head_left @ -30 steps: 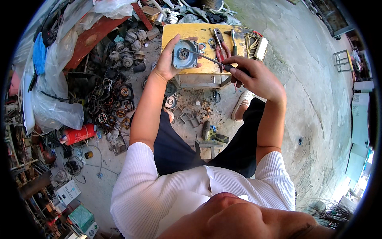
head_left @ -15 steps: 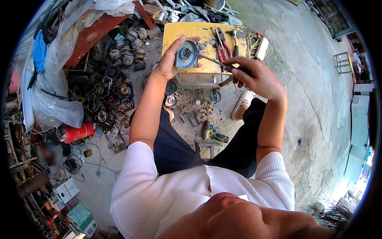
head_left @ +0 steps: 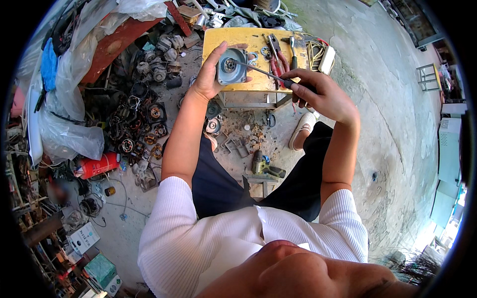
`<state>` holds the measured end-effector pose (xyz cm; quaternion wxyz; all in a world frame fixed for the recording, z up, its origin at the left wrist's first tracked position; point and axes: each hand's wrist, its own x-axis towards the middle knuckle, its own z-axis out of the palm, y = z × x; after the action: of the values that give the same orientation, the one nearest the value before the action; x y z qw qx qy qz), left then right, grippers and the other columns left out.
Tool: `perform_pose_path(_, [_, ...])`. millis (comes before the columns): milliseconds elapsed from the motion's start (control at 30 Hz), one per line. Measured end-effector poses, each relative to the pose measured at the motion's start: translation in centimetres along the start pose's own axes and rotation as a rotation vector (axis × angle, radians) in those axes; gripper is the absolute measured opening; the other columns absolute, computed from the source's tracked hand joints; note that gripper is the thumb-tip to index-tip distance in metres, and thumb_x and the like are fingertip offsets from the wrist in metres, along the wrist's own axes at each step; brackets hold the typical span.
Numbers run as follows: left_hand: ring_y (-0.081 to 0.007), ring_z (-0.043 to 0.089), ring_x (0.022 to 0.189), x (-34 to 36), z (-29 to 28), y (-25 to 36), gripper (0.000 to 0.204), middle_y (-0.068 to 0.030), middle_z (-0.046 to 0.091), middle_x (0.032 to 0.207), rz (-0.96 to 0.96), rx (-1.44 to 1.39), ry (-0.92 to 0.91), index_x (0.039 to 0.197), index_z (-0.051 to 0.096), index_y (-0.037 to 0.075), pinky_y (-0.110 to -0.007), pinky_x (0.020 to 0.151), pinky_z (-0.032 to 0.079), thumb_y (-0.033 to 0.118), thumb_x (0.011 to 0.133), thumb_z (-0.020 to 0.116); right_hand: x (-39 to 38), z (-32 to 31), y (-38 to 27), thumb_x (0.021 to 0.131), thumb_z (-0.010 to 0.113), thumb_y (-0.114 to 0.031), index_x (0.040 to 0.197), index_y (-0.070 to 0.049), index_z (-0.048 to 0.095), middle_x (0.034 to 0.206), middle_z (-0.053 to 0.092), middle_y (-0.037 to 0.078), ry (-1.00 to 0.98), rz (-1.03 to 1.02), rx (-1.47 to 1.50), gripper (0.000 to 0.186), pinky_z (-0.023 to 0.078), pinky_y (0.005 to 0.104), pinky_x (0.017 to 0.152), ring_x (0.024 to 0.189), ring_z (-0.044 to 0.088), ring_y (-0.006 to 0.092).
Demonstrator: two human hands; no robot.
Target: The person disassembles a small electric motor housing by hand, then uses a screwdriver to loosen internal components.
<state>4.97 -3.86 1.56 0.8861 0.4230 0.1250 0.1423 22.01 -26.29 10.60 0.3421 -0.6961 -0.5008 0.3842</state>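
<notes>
A grey metal motor end cover (head_left: pixel 239 75), squarish with a round hollow, is gripped by its edges in my left hand (head_left: pixel 208 74). Its hollow side faces up above the near left part of a yellow table (head_left: pixel 215 37). My right hand (head_left: pixel 318 94) is closed around the dark handle of a screwdriver (head_left: pixel 261 72). The long shaft points left, and its tip sits at the round hub in the cover's middle. Whether the tip touches the hub or a small part in it cannot be made out.
On the table lie red-handled pliers (head_left: pixel 281 60), a hammer (head_left: pixel 293 52) and small metal parts. A coiled cable with a white power strip (head_left: pixel 327 60) is at its right edge. A cordless drill (head_left: pixel 266 166) lies between my legs. Motor parts (head_left: pixel 141 104) are heaped at left.
The cover has shifted slightly left in my left hand. My right hand and the screwdriver have moved very little, with the tip still at the hub.
</notes>
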Motion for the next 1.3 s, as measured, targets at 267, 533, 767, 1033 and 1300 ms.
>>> perform_pose_path(267, [-0.0286,0.068,0.1,0.0,0.4,0.0,0.067,-0.0192,0.064,0.118,-0.011,-0.086,0.008,0.134,0.05,0.001,-0.048,0.083,0.059,0.057,0.096,0.048,0.3,0.3,0.2,0.1,0.057,-0.016,0.124,-0.006,0.063,0.08,0.062,0.001,-0.005,-0.014,0.002,0.026,0.047,0.0252,0.062,0.07,0.058,0.0072])
perform_pose_path(533, [-0.0348,0.065,0.108,-0.2,0.1,0.0,0.071,-0.0242,0.061,0.123,0.033,-0.039,0.051,0.135,0.048,-0.002,-0.054,0.088,0.056,0.057,0.096,0.046,1.3,0.2,1.6,0.102,0.055,-0.02,0.126,-0.006,0.061,0.078,0.065,0.001,-0.087,0.033,0.186,0.029,0.044,0.0211,0.055,0.065,0.059,0.0054])
perform_pose_path(767, [-0.0359,0.066,0.104,0.0,0.0,0.4,0.069,-0.0231,0.063,0.118,0.02,-0.293,0.022,0.131,0.051,0.001,-0.055,0.088,0.056,0.059,0.095,0.048,2.5,0.1,3.8,0.103,0.052,-0.02,0.128,-0.003,0.058,0.079,0.066,0.003,-0.163,0.063,0.491,0.031,0.045,0.0192,0.052,0.06,0.061,0.0065])
perform_pose_path(1033, [-0.0401,0.06,0.114,0.1,-0.5,0.1,0.075,-0.0271,0.057,0.128,-0.01,-0.52,-0.094,0.136,0.047,-0.002,-0.059,0.095,0.051,0.061,0.095,0.047,3.3,0.2,5.3,0.103,0.052,-0.02,0.131,-0.003,0.055,0.081,0.065,0.004,-0.217,0.053,0.623,0.033,0.045,0.0189,0.051,0.059,0.059,0.0069])
perform_pose_path(1300, [-0.0411,0.062,0.113,0.3,-0.5,0.2,0.073,-0.0251,0.059,0.126,0.078,-0.18,0.172,0.134,0.05,0.0,-0.058,0.094,0.053,0.062,0.095,0.045,3.5,1.7,4.9,0.102,0.052,-0.021,0.134,-0.002,0.053,0.085,0.063,0.004,-0.179,0.026,0.539,0.037,0.044,0.0179,0.049,0.062,0.054,0.0052])
